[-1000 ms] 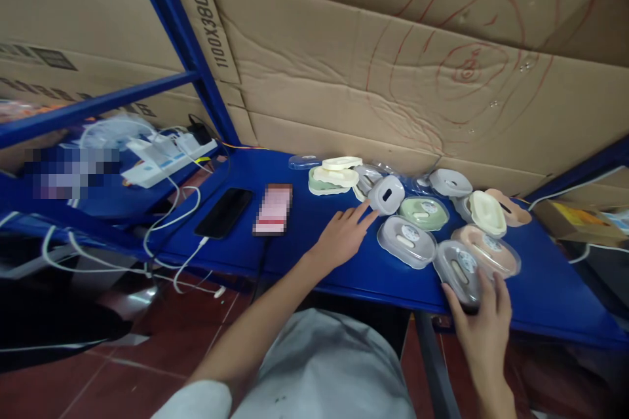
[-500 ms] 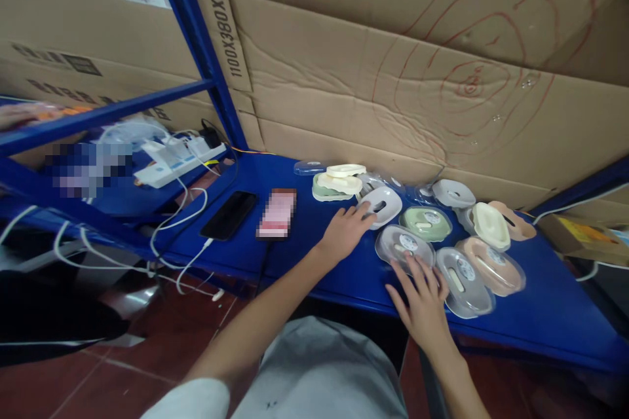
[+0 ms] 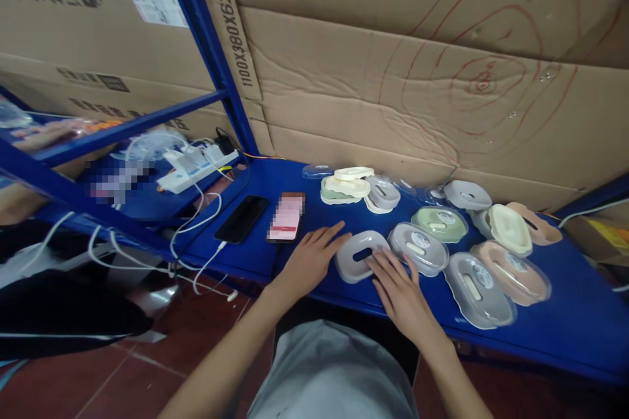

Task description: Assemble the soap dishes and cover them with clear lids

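Note:
A grey oval plastic piece with a dark slot (image 3: pixel 354 266) lies on the blue table between my two hands. My left hand (image 3: pixel 314 252) is at its left edge, fingers spread, fingertips by the rim. Fingers of my right hand (image 3: pixel 400 281) rest apart on its right side, close to the slot. Just right of it sits a grey case with a clear cover and round label (image 3: pixel 417 247). Behind are a green case (image 3: pixel 439 224), a stack of cream pieces (image 3: pixel 346 184) and a grey piece (image 3: pixel 384 192).
Right of my hands lie another grey case (image 3: pixel 479 291), a peach case (image 3: pixel 514 272) and a cream piece (image 3: pixel 510 229). On the left are a black phone (image 3: pixel 240 219), a lit phone (image 3: pixel 286 217), a power strip (image 3: pixel 196 170) and white cables. Another person's arm shows far left.
The grey slotted piece has come forward from the back of the table to the front. My left hand moved with it, and my right hand left the labelled grey case to touch it.

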`<state>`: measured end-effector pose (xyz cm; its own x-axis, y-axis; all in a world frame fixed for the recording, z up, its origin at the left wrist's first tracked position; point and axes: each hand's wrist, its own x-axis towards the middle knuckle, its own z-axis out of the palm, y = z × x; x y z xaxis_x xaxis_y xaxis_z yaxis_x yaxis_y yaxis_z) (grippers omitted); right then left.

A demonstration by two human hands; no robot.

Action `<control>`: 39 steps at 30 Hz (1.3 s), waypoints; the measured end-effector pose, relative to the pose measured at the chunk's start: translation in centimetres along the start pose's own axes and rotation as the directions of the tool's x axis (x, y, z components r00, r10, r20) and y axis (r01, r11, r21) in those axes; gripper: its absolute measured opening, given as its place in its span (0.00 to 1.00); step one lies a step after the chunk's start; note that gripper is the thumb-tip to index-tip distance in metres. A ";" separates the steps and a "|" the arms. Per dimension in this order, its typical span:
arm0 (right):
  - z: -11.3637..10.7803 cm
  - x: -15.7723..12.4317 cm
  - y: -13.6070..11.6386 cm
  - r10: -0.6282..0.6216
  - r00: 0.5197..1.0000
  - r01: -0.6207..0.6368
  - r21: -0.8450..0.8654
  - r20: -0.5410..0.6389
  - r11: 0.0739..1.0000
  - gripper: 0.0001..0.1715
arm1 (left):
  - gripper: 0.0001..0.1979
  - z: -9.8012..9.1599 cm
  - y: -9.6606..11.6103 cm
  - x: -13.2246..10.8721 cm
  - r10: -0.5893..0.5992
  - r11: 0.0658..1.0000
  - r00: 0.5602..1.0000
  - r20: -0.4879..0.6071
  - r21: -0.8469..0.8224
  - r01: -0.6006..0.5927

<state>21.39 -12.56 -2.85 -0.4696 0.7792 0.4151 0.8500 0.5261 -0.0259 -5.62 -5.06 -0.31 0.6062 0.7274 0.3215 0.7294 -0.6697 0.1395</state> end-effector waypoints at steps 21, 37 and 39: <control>-1.3 -1.3 -0.1 0.160 0.930 -0.064 0.285 -0.330 0.956 0.18 | 0.13 -1.7 -1.2 -0.5 -0.091 0.993 0.986 -0.143 -0.087 0.079; -1.2 1.8 -3.1 -0.059 0.998 0.053 0.276 0.016 0.960 0.23 | 0.32 3.4 2.6 -5.4 -0.060 0.941 0.973 -0.221 -0.339 -0.019; -1.0 2.0 -3.5 -0.070 0.997 0.062 0.284 0.019 0.957 0.24 | 0.28 3.1 2.4 -5.2 -0.059 0.934 0.978 -0.198 -0.357 -0.016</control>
<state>17.75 -13.16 -1.02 -0.5321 0.7469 0.3989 0.7168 0.6481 -0.2574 -6.06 -10.03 -4.58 0.4875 0.7213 0.4920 0.5587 -0.6907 0.4591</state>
